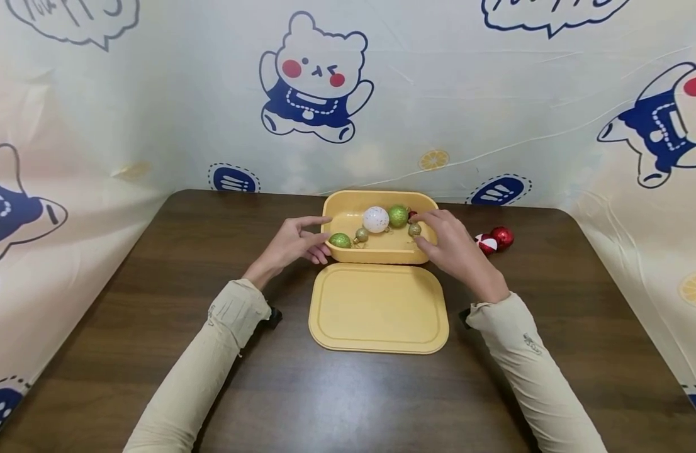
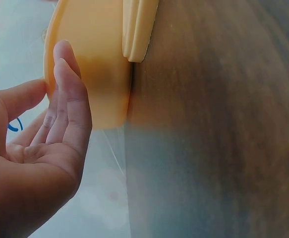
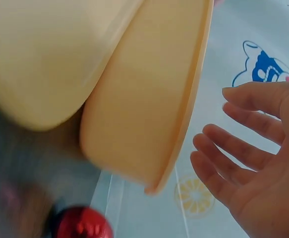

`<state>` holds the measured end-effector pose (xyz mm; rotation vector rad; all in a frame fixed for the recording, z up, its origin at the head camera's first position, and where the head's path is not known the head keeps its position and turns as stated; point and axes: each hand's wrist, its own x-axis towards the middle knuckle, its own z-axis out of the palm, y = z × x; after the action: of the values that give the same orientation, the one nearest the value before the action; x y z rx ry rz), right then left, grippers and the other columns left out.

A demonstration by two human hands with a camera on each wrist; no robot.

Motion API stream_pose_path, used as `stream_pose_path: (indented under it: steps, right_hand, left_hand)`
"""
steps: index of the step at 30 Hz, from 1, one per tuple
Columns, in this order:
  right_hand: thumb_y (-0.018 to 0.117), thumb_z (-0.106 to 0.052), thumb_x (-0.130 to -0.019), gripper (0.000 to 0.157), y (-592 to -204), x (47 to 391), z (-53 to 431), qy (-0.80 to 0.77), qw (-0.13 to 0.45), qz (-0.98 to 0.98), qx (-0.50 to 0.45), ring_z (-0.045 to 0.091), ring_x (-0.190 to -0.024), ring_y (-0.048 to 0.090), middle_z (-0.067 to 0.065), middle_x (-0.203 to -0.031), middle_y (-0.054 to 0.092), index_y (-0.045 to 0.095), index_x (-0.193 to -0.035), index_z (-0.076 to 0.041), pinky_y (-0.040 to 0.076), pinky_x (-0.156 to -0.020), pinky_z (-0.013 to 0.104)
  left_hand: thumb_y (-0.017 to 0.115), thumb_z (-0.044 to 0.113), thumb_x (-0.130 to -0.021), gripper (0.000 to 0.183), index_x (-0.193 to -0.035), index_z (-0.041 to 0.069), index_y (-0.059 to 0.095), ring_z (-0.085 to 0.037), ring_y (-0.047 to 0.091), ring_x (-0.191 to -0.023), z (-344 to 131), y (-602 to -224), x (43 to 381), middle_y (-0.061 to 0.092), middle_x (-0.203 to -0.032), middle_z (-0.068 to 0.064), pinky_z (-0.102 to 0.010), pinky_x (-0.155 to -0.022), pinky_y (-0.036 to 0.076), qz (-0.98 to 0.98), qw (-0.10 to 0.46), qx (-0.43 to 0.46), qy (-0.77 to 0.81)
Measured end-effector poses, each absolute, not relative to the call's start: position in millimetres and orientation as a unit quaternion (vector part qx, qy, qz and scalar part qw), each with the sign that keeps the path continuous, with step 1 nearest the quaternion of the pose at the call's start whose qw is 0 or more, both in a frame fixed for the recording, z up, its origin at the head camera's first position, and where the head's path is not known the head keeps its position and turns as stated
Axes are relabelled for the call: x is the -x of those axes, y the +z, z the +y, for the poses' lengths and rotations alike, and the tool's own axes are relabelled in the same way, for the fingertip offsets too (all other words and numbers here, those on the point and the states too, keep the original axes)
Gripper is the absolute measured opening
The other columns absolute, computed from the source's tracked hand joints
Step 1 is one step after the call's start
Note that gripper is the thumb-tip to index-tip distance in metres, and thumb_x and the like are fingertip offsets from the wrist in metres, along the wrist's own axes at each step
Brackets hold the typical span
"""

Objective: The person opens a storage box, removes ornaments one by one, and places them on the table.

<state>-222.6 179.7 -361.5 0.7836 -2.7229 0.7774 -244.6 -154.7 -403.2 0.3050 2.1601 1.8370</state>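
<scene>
A yellow rectangular box (image 1: 376, 256) stands near the back of the table. Inside it lie a white speckled ball (image 1: 376, 219), two green glitter balls (image 1: 398, 216), small gold balls (image 1: 361, 234) and a dark red ball partly hidden by my right hand. My left hand (image 1: 294, 243) is at the box's left end, its extended fingers along the outer wall and a fingertip at the rim. Above the right end hovers my right hand (image 1: 452, 245), fingers loosely spread and holding nothing; the right wrist view shows its palm bare. A flat yellow lid (image 1: 379, 308) lies in front of the box.
A shiny red ball (image 1: 502, 237) and a red-and-white ball (image 1: 486, 243) lie on the dark wooden table (image 1: 348, 402), right of the box. Directly behind the table hangs a printed cloth (image 1: 438, 94), which also runs along both sides.
</scene>
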Motion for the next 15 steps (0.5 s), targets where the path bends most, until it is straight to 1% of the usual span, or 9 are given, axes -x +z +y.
stream_pose_path:
  steps: [3,6,9,10,15]
  right_hand:
    - [0.067,-0.007,-0.093,0.028,-363,228,165,0.271,0.093,-0.917,-0.279,0.033,-0.114,0.058,0.019,-0.124,0.063,0.066,-0.120,0.000,0.050,-0.097,0.051]
    - [0.068,-0.006,-0.092,0.030,-365,234,149,0.276,0.086,-0.910,-0.297,0.032,-0.110,0.060,0.019,-0.124,0.063,0.064,-0.122,0.001,0.052,-0.094,0.048]
    - [0.068,-0.007,-0.093,0.032,-366,239,133,0.282,0.071,-0.906,-0.308,0.033,-0.109,0.062,0.018,-0.125,0.064,0.064,-0.124,0.001,0.052,-0.094,0.048]
    - [0.068,-0.008,-0.094,0.033,-365,240,128,0.282,0.063,-0.906,-0.310,0.033,-0.111,0.062,0.017,-0.125,0.064,0.064,-0.125,0.001,0.051,-0.095,0.047]
    - [0.066,-0.015,-0.097,0.032,-366,245,108,0.286,0.026,-0.906,-0.310,0.033,-0.111,0.063,0.013,-0.128,0.064,0.063,-0.127,-0.003,0.053,-0.094,0.044]
  left_hand:
    - [0.061,0.011,-0.100,0.049,-0.146,0.003,0.047,-0.024,0.070,-0.062,-154,-404,244,0.067,-0.092,-0.037,-0.037,-0.062,0.062,0.747,0.146,-0.108,0.639]
    - [0.061,0.010,-0.100,0.048,-0.146,0.003,0.048,-0.025,0.070,-0.063,-155,-405,244,0.067,-0.092,-0.037,-0.040,-0.063,0.062,0.748,0.146,-0.110,0.638]
    - [0.061,0.011,-0.100,0.048,-0.146,0.003,0.048,-0.025,0.070,-0.063,-155,-405,245,0.068,-0.091,-0.035,-0.042,-0.064,0.062,0.751,0.144,-0.110,0.635]
    - [0.061,0.012,-0.100,0.048,-0.146,0.003,0.049,-0.025,0.070,-0.063,-156,-405,245,0.068,-0.091,-0.034,-0.042,-0.064,0.062,0.752,0.143,-0.110,0.634]
    - [0.062,0.013,-0.100,0.048,-0.146,0.004,0.049,-0.025,0.071,-0.063,-156,-405,246,0.070,-0.089,-0.031,-0.040,-0.063,0.062,0.753,0.143,-0.111,0.633]
